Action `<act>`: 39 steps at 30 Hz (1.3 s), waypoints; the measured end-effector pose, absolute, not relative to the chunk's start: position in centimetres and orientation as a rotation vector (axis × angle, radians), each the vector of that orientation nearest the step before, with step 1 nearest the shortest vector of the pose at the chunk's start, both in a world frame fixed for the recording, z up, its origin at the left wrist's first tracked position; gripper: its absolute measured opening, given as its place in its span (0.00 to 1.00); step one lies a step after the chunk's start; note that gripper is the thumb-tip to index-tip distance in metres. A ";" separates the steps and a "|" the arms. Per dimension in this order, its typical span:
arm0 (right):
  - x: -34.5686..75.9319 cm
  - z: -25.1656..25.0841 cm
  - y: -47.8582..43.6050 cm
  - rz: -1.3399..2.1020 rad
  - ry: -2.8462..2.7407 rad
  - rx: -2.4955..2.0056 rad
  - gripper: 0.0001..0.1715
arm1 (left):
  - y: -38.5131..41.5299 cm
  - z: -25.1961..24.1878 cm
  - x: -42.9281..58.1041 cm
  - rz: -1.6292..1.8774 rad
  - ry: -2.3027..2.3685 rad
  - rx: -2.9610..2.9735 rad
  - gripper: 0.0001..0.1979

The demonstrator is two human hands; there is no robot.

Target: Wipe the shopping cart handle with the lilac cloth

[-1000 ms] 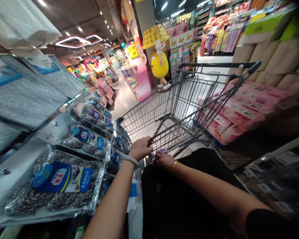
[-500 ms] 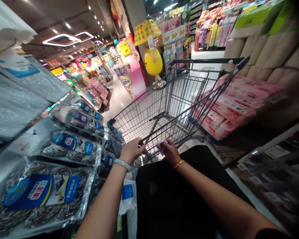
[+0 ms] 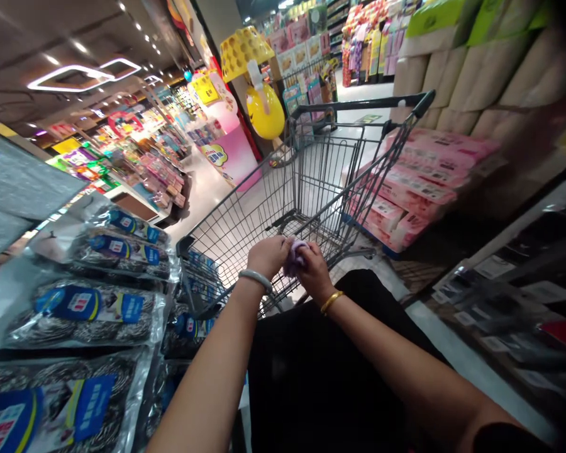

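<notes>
Store aisle — left hand (image 3: 268, 255), right hand (image 3: 315, 274) grip bunched cloth (image 3: 294, 253), axis unclear.

Left hand (image 3: 268, 255) and right hand (image 3: 314, 272) meet, fingers curled, arms outstretched.

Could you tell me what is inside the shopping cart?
Only bare wire floor shows in the shopping cart; its near edge is hidden by the left hand, right hand and the purple item.

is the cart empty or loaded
Empty: only bare wire shows inside the cart; the right hand holds a purple item at its rim.
</notes>
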State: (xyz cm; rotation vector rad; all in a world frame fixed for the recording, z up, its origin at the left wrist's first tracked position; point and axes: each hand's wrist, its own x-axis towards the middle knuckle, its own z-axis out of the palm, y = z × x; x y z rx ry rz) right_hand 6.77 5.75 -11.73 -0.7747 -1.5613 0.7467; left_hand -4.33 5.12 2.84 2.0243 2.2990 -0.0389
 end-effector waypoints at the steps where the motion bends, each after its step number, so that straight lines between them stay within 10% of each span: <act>1: 7.0 -12.0 6.0 0.758 -1.580 -0.786 0.19 | 5.4 2.7 -4.4 -0.030 2.280 2.027 0.31; 39: 13.8 -8.1 13.2 0.477 -1.663 -1.043 0.12 | 5.8 1.7 -4.7 0.123 2.147 1.899 0.34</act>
